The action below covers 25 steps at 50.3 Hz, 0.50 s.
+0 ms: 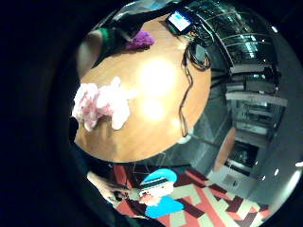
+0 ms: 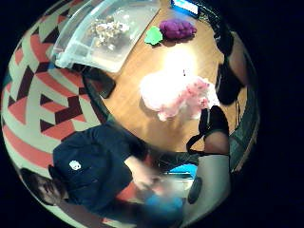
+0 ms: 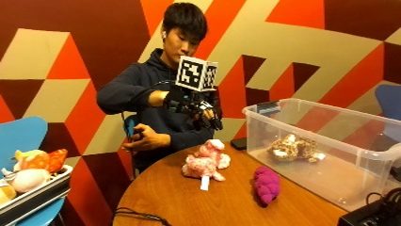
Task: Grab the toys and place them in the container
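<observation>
Here, the fingers (image 3: 210, 120) of my gloved right hand (image 3: 191, 106) hang downward, relaxed and slightly curled, holding nothing. The hand is raised in the air in front of my chest, above the near edge of the round wooden table (image 3: 232, 202) and well clear of everything on it.

Below the hand, on the table, lies a pink plush toy (image 3: 205, 162) with a white tag hanging from it. In the thumb side palm view the same pink toy (image 2: 178, 95) sits on the wood under my palm, with a black-gloved fingertip (image 2: 216, 118) beside it at the edge of the picture. The little finger side palm view shows it (image 1: 100, 104) near the table's edge.

Just beyond the pink toy lies a purple plush toy (image 3: 267, 184), shaped like a bunch of grapes, with a green leaf (image 2: 153, 35) at one end. It rests just beside the clear plastic container (image 3: 351, 155), which stands on the far side of the table. Inside the container lies a spotted tan plush toy (image 3: 292, 148).

My bare left hand (image 3: 141, 136) is held low by my waist, curled around something dark that I cannot make out.

A black cable (image 3: 141, 215) trails over the table's near edge. On a blue chair (image 3: 22, 136) beside the table stands a tray (image 3: 31, 195) with more soft toys in orange and cream.
</observation>
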Available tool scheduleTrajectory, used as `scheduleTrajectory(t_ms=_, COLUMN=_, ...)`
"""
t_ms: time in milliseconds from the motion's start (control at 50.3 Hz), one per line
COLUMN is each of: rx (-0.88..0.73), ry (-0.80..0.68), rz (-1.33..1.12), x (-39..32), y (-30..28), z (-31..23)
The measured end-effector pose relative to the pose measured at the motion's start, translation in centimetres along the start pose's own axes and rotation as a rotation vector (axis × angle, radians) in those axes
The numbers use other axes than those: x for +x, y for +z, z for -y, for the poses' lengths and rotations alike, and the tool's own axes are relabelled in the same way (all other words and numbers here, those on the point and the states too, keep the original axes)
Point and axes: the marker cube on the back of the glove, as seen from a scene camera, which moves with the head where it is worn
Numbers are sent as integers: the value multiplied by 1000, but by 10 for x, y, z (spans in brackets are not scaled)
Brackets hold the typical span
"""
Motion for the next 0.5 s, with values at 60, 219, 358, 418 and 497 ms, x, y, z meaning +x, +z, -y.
scheduleTrajectory(t_ms=60, rx=-39, ry=-6, rz=16, x=-1, y=2, z=-1)
scheduleTrajectory(t_ms=219, rx=-166, ry=7, rz=48, x=-6, y=21, z=5)
scheduleTrajectory(t_ms=358, rx=-253, ry=-19, rz=54, x=-12, y=44, z=15)
scheduleTrajectory(t_ms=418, rx=-275, ry=-19, rz=55, x=-13, y=53, z=21)
scheduleTrajectory(t_ms=497, rx=-301, ry=-19, rz=55, x=-15, y=66, z=28)
